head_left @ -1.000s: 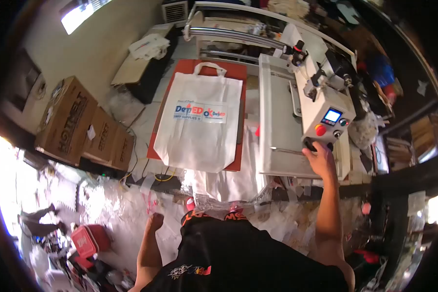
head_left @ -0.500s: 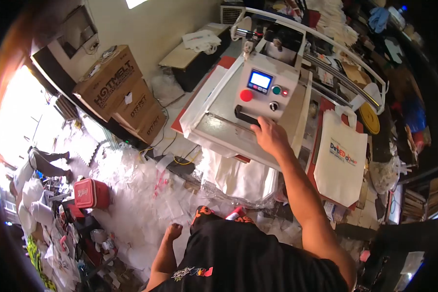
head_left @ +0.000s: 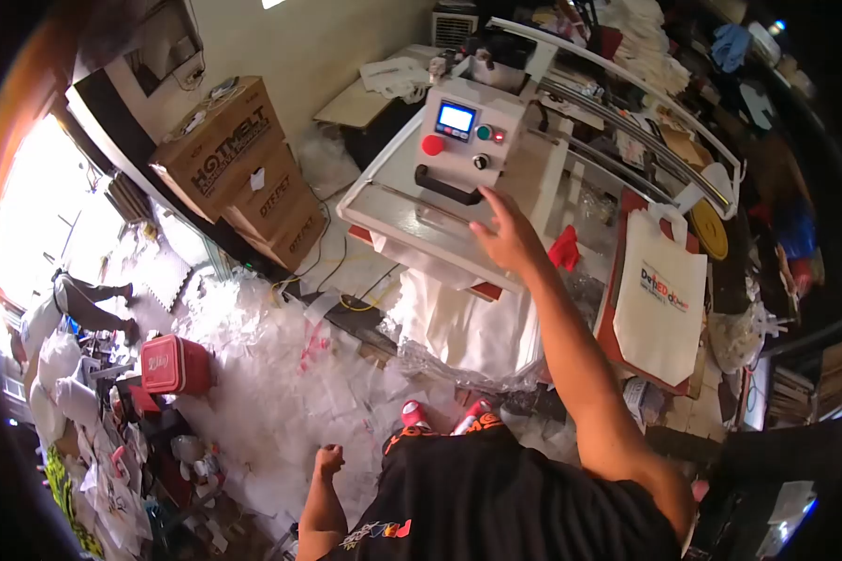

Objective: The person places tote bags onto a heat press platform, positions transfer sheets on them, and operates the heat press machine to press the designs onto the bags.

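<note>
A heat press stands before me, its white control box [head_left: 472, 136] carrying a lit display, a red button and knobs. Just right of the press's black handle [head_left: 447, 187], my right hand [head_left: 510, 241] is raised with fingers stretched and apart; it appears clear of the handle. Beneath the box lies the press's broad flat head [head_left: 407, 201]. My left hand [head_left: 328, 459] hangs low at my side, fingers curled in, nothing visible in them. On the red-edged platen to the right lies a white tote bag [head_left: 660, 294] with printed lettering.
White fabric [head_left: 468, 323] in clear plastic is stacked below the press. Brown cartons [head_left: 243, 168] stand at left, cables beside them. A red cooler [head_left: 176, 365] and plastic scraps [head_left: 262, 411] cover parts of the floor. A red cloth [head_left: 563, 249] lies right of my hand.
The press head has shifted left along its rails, uncovering the red cloth. My right hand's fingers have extended beside the handle. My left hand has dropped slightly lower in view.
</note>
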`<state>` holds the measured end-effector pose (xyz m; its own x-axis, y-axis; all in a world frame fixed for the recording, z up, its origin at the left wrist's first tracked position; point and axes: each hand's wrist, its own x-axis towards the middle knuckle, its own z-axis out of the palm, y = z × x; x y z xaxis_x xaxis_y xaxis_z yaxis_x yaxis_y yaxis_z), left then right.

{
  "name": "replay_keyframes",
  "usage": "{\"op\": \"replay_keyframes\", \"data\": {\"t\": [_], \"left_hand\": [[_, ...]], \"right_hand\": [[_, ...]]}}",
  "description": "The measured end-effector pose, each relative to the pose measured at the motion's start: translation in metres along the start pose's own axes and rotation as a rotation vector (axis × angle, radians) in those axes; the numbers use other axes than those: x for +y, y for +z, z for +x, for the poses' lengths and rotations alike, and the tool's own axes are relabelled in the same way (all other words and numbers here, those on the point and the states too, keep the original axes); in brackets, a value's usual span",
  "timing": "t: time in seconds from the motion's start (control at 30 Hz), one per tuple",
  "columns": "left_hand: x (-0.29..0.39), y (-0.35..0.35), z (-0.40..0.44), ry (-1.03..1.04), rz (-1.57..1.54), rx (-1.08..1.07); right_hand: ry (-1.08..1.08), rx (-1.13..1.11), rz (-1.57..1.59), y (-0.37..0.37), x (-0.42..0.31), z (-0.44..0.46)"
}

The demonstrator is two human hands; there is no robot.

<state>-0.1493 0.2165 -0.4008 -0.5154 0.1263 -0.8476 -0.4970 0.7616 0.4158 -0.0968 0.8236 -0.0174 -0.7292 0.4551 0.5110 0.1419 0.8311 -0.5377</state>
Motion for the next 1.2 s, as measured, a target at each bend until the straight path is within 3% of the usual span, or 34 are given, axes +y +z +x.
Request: {"op": "replay_keyframes", "data": {"t": [0.03,0.1,0.17,0.23,0.27,0.3,0.47,0.57,0.67,0.83,1.03,1.1,1.13,1.2], "left_hand": [[0.005,0.002,0.007,0.061,-0.002,0.058],[0.032,0.006,-0.010,0.090,0.025,0.058],[0.053,0.017,-0.015,0.150,-0.141,0.065],[0.065,0.028,-0.008,0.088,-0.023,0.009],[0.071,0.038,-0.009,0.082,0.072,0.002],[0.079,0.050,-0.012,0.078,0.099,-0.010],[0.103,0.131,-0.040,0.073,0.229,-0.041],[0.106,0.187,-0.070,0.156,0.156,0.025],[0.108,0.248,-0.115,0.444,0.532,-0.028],[0.099,0.298,-0.194,0.394,0.501,-0.002],[0.061,0.298,-0.221,0.091,0.416,0.032],[0.050,0.295,-0.217,0.040,0.403,-0.008],[0.046,0.296,-0.213,0.039,0.395,0.000],[0.052,0.303,-0.208,0.192,0.402,0.066]], "right_hand": [[-0.005,0.089,0.162,-0.016,0.001,-0.016],[0.194,0.095,0.201,-0.047,0.035,-0.067],[0.402,0.060,0.156,-0.082,0.084,-0.131],[0.603,0.124,0.039,-0.126,0.109,-0.193],[0.531,0.199,-0.035,-0.150,0.131,-0.228],[0.670,0.184,-0.105,-0.178,0.144,-0.256],[0.755,0.360,-0.226,-0.296,0.249,-0.359],[0.751,0.362,-0.368,-0.343,0.321,-0.370],[0.679,0.353,-0.429,-0.370,0.384,-0.355],[0.767,0.239,-0.340,-0.384,0.439,-0.332],[0.811,0.212,-0.432,-0.383,0.455,-0.322],[0.949,0.141,-0.320,-0.385,0.460,-0.317],[0.940,0.138,-0.313,-0.381,0.458,-0.317],[0.685,0.264,-0.514,-0.374,0.430,-0.316]]}}
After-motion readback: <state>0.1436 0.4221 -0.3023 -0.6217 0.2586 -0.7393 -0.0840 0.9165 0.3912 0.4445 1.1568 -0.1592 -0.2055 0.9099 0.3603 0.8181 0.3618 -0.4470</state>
